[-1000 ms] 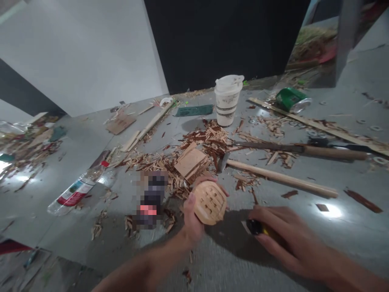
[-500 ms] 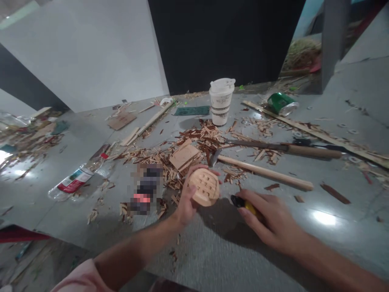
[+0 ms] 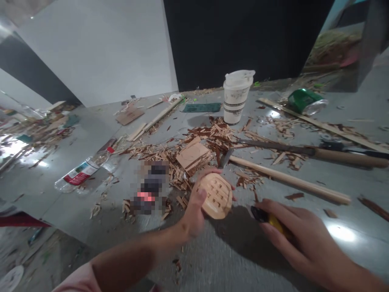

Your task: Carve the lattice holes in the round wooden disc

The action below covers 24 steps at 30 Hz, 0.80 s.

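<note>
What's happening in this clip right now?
A person's left hand holds a pale, rounded wooden piece with notches across its face. The right hand grips a black-and-yellow handheld tool, apart from the wood. Beyond the hands, reddish-brown and pale wood shavings surround a flat, light-brown wooden block. A white lidded cup stands upright at the back; a green metal can and a clear plastic bottle with a red-and-white label lie on their sides.

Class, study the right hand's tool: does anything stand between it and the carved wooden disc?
Nothing visible stands between the yellow tool in the right hand and the carved wooden disc in the left hand.
</note>
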Each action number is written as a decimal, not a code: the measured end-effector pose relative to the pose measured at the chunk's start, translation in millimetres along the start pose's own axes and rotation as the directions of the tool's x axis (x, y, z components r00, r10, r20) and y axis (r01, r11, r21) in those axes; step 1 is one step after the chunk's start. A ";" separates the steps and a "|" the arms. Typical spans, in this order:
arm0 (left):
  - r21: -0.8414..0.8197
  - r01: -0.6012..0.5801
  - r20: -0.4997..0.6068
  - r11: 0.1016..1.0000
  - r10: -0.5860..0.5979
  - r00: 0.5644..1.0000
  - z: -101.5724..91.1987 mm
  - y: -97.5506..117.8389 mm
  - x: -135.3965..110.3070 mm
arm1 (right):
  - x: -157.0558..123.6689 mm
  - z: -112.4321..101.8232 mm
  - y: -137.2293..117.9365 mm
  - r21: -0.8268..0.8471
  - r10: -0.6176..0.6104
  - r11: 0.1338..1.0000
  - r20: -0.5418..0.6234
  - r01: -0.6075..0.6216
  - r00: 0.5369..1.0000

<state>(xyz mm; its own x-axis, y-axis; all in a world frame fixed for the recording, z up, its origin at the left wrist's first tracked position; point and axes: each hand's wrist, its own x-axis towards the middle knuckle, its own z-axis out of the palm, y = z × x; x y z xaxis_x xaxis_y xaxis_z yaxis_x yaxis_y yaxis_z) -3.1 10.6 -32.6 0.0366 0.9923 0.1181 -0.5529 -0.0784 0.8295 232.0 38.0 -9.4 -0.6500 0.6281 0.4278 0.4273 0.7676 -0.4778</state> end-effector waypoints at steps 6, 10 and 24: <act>0.039 -0.026 -0.018 0.999 0.027 0.999 1.0 0.1 -0.7 | -5.0 -0.2 2.8 -0.012 0.004 1.000 -0.010 -0.004 1.000; 0.071 -0.014 -0.027 0.997 0.016 1.000 2.6 1.2 -1.0 | -4.9 -0.3 3.1 -0.025 0.034 0.999 -0.016 -0.035 0.999; 0.249 -0.075 0.032 0.966 0.070 0.997 3.5 -3.1 0.1 | 1.2 -3.6 0.2 0.015 0.013 1.000 -0.031 -0.013 0.999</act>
<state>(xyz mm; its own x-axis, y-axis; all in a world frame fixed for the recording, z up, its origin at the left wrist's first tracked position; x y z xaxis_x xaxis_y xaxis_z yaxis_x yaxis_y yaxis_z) 1.6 10.6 -33.4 0.0245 0.9809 0.1931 -0.3298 -0.1744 0.9278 233.5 39.3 -6.3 -0.6242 0.6420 0.4453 0.4264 0.7575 -0.4943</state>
